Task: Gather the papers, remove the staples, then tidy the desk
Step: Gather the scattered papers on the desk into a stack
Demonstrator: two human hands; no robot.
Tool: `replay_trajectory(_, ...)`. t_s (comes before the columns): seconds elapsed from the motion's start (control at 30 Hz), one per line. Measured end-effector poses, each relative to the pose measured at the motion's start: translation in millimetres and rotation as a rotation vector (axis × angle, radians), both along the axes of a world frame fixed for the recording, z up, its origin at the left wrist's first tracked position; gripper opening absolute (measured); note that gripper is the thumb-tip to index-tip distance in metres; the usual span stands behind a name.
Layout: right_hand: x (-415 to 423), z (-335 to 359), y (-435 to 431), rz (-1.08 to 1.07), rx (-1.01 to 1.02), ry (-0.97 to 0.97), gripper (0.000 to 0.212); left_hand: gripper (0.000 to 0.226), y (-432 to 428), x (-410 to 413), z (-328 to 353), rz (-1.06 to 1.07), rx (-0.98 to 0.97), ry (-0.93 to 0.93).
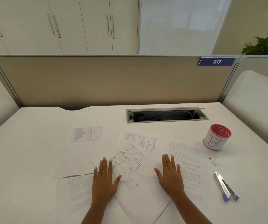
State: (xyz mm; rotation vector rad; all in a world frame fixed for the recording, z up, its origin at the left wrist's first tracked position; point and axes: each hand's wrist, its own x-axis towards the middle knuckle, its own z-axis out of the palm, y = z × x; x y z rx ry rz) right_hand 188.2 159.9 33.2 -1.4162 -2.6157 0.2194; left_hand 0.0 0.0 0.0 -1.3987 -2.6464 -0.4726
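Papers beneath left hand and right hand

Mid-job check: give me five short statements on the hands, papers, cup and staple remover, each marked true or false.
1. Both the left hand and the right hand lie flat, fingers straight, on the papers. True.
2. The right hand holds the staple remover. False: it lies on the desk, right of that hand, untouched.
3. The red cup stands upright at the desk's far right. True.
4. The papers form one neat stack. False: they lie spread out, overlapping at angles.
5. The cable hatch is closed. False: its lid stands open.
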Motion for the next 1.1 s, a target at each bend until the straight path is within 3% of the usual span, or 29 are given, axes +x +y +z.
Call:
replay_trajectory(0.2,8,-18,-7,-0.015,-0.066,-0.073,0.08,0.067,-4,10,2,0.084,-0.054,-0.107)
replay_trajectory(0.67,16,-12,3,0.033,-0.193,-0.123,0.087,0.063,-7,11,0,0.139,-0.05,-0.074)
replay_trajectory(0.8,20,16,4,0.012,-0.237,-0.076,0.06,0.065,-6,10,0,0.147,-0.057,-0.123)
replay_trajectory(0.97,22,28,10,0.006,-0.27,-0.109,0.072,0.066,-5,11,0,0.147,-0.067,-0.191)
replay_trajectory(1.1,13,31,10,-0.055,-0.382,-0.095,0.084,0.067,-5,11,2,0.156,-0.049,-0.135)
